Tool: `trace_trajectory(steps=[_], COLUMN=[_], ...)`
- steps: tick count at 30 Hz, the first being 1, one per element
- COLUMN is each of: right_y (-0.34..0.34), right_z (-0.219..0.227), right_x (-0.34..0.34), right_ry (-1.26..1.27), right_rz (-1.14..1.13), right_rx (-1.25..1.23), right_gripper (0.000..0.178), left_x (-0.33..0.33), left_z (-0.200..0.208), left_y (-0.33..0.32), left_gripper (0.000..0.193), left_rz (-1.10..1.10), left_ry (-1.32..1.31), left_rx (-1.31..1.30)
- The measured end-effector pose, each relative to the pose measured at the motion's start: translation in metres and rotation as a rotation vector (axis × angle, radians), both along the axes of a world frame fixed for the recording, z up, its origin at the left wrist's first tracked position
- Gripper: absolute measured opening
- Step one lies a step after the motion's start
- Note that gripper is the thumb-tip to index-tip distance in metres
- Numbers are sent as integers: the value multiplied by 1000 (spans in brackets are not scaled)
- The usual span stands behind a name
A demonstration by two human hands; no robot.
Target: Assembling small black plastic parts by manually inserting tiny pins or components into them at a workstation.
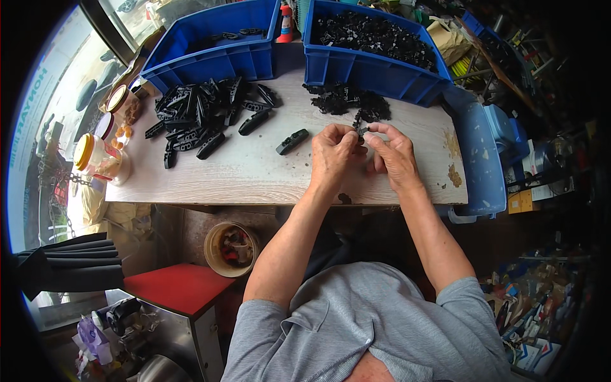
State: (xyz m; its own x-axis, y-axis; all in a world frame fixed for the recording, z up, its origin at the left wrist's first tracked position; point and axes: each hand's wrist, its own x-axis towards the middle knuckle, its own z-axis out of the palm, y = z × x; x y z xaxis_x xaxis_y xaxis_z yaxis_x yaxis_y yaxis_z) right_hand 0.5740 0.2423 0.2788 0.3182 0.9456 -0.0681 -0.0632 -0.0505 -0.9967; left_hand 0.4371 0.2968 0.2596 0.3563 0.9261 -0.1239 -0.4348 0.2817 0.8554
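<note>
My left hand (335,153) and my right hand (396,153) meet over the right half of the worktable (242,181). Between their pinched fingertips is a small black plastic part (362,132), too small to make out fully. Just beyond the fingers lies a loose heap of small black plastic parts (350,102). To the left of my left hand a single long black plastic housing (293,141) rests on the table. Farther left is a pile of similar black housings (197,114), some stacked across each other.
Two blue bins stand at the table's back: the left bin (216,63) holds a few black pieces, the right bin (382,73) many small ones. Lidded jars (95,156) line the left edge. A bucket (213,248) sits below the table, and a light blue tub (480,172) is at right.
</note>
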Motion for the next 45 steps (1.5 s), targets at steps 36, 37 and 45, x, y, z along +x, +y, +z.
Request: trace_trajectory(steps=[36, 37, 45], right_y=[2, 3, 9], right_z=[-8, -9, -13], right_x=[-33, -36, -53], right_ry=[342, 341, 262], right_rz=[134, 136, 89], right_rx=[122, 123, 97], right_gripper=[12, 12, 15], left_x=[-73, -74, -78], left_z=[-7, -9, -10], left_y=[-15, -13, -10], left_gripper=[22, 23, 26], left_rz=[58, 8, -51], left_ry=[-49, -33, 55], left_rx=[175, 183, 181])
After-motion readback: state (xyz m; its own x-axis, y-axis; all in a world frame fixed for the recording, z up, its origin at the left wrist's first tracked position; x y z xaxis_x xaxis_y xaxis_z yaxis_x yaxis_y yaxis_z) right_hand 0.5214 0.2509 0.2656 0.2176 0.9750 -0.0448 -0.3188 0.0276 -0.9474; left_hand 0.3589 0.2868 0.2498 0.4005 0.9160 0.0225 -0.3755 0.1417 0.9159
